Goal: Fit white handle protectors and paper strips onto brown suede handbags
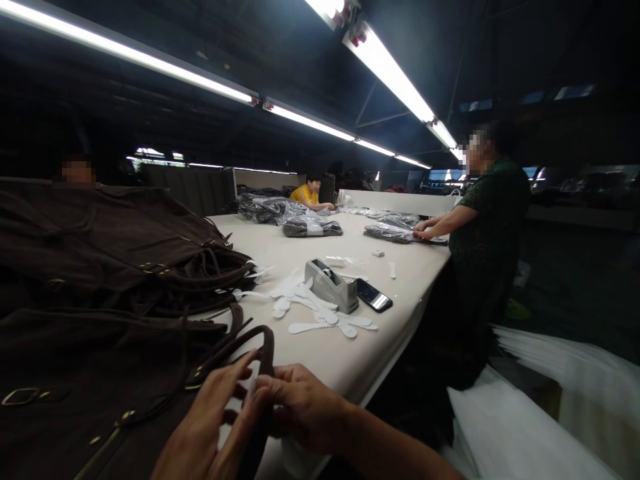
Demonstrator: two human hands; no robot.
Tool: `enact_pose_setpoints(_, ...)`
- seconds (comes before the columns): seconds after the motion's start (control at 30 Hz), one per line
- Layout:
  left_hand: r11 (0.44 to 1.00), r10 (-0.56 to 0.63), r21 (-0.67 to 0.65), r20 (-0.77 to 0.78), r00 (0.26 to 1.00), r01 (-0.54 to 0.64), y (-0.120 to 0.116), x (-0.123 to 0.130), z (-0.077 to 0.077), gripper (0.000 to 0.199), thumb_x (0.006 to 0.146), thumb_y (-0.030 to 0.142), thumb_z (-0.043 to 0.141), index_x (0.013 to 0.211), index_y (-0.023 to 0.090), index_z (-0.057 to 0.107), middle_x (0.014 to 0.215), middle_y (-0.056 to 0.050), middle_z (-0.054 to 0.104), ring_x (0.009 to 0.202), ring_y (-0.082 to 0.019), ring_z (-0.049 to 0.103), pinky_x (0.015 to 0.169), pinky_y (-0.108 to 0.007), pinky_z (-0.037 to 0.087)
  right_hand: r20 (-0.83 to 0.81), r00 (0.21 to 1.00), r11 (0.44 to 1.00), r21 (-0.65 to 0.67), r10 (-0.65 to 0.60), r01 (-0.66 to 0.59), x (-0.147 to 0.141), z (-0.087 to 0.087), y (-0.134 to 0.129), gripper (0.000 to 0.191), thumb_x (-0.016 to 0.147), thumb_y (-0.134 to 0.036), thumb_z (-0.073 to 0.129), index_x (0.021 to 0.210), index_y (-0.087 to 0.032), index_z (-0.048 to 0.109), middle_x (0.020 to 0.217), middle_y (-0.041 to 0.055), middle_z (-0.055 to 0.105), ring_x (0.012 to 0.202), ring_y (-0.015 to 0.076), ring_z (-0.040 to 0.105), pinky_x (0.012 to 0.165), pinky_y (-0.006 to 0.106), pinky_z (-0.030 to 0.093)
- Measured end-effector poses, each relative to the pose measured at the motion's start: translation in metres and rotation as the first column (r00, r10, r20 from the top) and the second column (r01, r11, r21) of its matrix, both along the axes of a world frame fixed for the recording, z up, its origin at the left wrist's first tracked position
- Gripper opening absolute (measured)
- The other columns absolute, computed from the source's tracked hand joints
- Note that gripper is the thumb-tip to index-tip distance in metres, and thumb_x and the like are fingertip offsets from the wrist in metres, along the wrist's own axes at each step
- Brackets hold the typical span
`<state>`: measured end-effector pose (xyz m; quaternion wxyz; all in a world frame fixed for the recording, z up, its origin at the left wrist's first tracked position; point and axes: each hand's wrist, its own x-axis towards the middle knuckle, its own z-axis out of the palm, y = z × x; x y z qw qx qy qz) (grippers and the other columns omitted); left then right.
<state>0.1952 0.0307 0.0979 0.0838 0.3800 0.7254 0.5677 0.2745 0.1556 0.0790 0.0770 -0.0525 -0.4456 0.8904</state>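
My left hand [210, 417] and my right hand [300, 407] are close together at the bottom of the view, both gripping a looped dark brown handbag strap [266, 353]. A white strip [255, 393] shows between my fingers, against the strap. The strap belongs to a dark brown suede handbag [105, 360] with gold-coloured fittings, lying on another such bag [100, 247] at the left. Beyond my hands, several white scalloped plastic strips [310, 327] lie scattered on the table, around a grey tape dispenser [333, 287]. A black smartphone [374, 295] lies beside the dispenser.
A long cream cutting table [320, 353] runs away from me, with dark goods in clear plastic bags [310, 227] farther along. A co-worker [485, 227] stands at the right edge, hands on a bag. Another person [310, 195] sits at the far end. White sheeting [520, 427] lies lower right.
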Motion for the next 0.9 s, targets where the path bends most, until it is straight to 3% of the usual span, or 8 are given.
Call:
enact_pose_setpoints(0.2, 0.995, -0.089, 0.034, -0.151, 0.984, 0.095, 0.027, -0.002, -0.004, 0.026, 0.085, 0.043, 0.057, 0.093, 0.027, 0.077, 0.085, -0.005, 0.065, 0.075, -0.02, 0.061, 0.068, -0.026, 0.047, 0.059, 0.997, 0.996, 0.079, -0.055, 0.05, 0.013, -0.004, 0.016, 0.046, 0.075, -0.053, 0.078, 0.081, -0.011, 0.062, 0.063, -0.0041, 0.048, 0.049, 0.0037, 0.039, 0.046, 0.018, 0.024)
enact_pose_setpoints(0.37, 0.99, -0.139, 0.01, 0.107, 0.984, 0.139, 0.025, -0.007, -0.01, 0.027, 0.079, 0.043, 0.067, 0.09, 0.021, 0.077, 0.075, -0.004, 0.067, 0.057, -0.014, 0.055, 0.055, -0.025, 0.045, 0.136, 0.991, 0.935, 0.354, -0.015, -0.035, 0.044, -0.004, 0.038, 0.044, 0.075, -0.047, 0.079, 0.097, -0.01, 0.067, 0.072, -0.0004, 0.06, 0.057, 0.0072, 0.053, 0.056, 0.021, 0.043)
enact_pose_setpoints(0.47, 0.99, -0.127, -0.025, 0.245, 0.961, 0.138, 0.023, -0.008, -0.012, 0.03, 0.073, 0.044, 0.072, 0.086, 0.017, 0.076, 0.066, -0.003, 0.066, 0.053, -0.013, 0.054, 0.051, -0.024, 0.044, 0.212, 0.966, 0.867, 0.498, -0.148, 0.024, 0.06, -0.004, 0.047, 0.059, 0.075, -0.04, 0.079, 0.124, -0.016, 0.056, 0.066, -0.0041, 0.062, 0.049, 0.009, 0.055, 0.044, 0.018, 0.043)
enact_pose_setpoints(0.53, 0.986, -0.134, -0.061, 0.28, 0.951, 0.157, 0.023, -0.006, -0.012, 0.03, 0.072, 0.045, 0.073, 0.081, 0.017, 0.076, 0.061, -0.002, 0.063, 0.052, -0.013, 0.053, 0.049, -0.022, 0.042, 0.222, 0.946, 0.84, 0.537, -0.234, 0.082, 0.068, -0.002, 0.049, 0.062, 0.076, -0.04, 0.079, 0.127, -0.019, 0.051, 0.061, -0.0067, 0.061, 0.041, 0.0081, 0.051, 0.036, 0.016, 0.037)
enact_pose_setpoints(0.63, 0.979, -0.145, -0.095, 0.284, 0.948, 0.179, 0.023, 0.001, -0.011, 0.029, 0.072, 0.045, 0.073, 0.077, 0.016, 0.074, 0.061, -0.001, 0.063, 0.051, -0.012, 0.053, 0.048, -0.021, 0.042, 0.222, 0.946, 0.89, 0.44, -0.235, 0.118, 0.075, 0.001, 0.048, 0.043, 0.075, -0.042, 0.079, 0.104, -0.016, 0.06, 0.055, -0.0062, 0.06, 0.034, 0.005, 0.044, 0.032, 0.013, 0.029)
enact_pose_setpoints(0.73, 0.982, -0.145, -0.08, 0.269, 0.952, 0.172, 0.023, 0.008, -0.005, 0.029, 0.072, 0.045, 0.073, 0.077, 0.017, 0.073, 0.06, -0.001, 0.064, 0.051, -0.012, 0.054, 0.048, -0.021, 0.042, 0.191, 0.97, 0.957, 0.274, -0.15, 0.094, 0.077, 0.002, 0.046, 0.037, 0.076, -0.045, 0.078, 0.089, -0.013, 0.065, 0.063, 0.0015, 0.068, 0.043, 0.0073, 0.055, 0.04, 0.015, 0.038)
enact_pose_setpoints(0.8, 0.987, -0.14, -0.048, 0.24, 0.961, 0.156, 0.022, 0.012, 0.0, 0.027, 0.073, 0.044, 0.072, 0.078, 0.018, 0.073, 0.06, -0.001, 0.064, 0.053, -0.013, 0.056, 0.051, -0.021, 0.044, 0.118, 0.989, 0.976, 0.208, -0.091, 0.065, 0.076, 0.001, 0.045, 0.036, 0.079, -0.043, 0.077, 0.095, -0.012, 0.068, 0.082, 0.0087, 0.074, 0.065, 0.014, 0.069, 0.057, 0.021, 0.051)
enact_pose_setpoints(0.9, 0.991, -0.131, -0.001, 0.165, 0.978, 0.133, 0.021, 0.015, 0.007, 0.024, 0.077, 0.041, 0.069, 0.082, 0.018, 0.073, 0.063, -0.001, 0.066, 0.056, -0.014, 0.059, 0.055, -0.021, 0.046, 0.01, 0.998, 0.974, 0.218, -0.064, 0.06, 0.071, 0.0, 0.042, 0.04, 0.079, -0.037, 0.078, 0.11, -0.014, 0.067, 0.106, 0.0132, 0.072, 0.094, 0.0219, 0.071, 0.081, 0.033, 0.055)
